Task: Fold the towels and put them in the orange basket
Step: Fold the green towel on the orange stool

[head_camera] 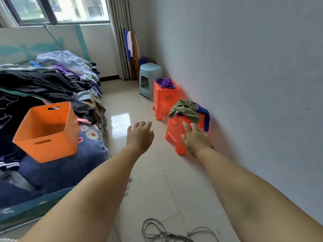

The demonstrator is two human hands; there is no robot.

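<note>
An empty orange basket (46, 133) stands on the bed at the left. An olive green towel (186, 109) and a blue towel (204, 116) lie crumpled on the near orange stool (174, 135) by the right wall. A purple towel (165, 82) sits on the farther orange stool (165, 100). My left hand (140, 135) is stretched forward over the floor with fingers apart, holding nothing. My right hand (195, 138) reaches in front of the near stool, just below the green towel, fingers spread and empty.
The bed (66, 165) with a dark blue flowered cover carries a big pile of clothes (52, 79). A light blue stool (150, 79) stands beyond the orange ones. Grey cables (164, 231) lie on the tiled floor near my feet. The wall runs along the right.
</note>
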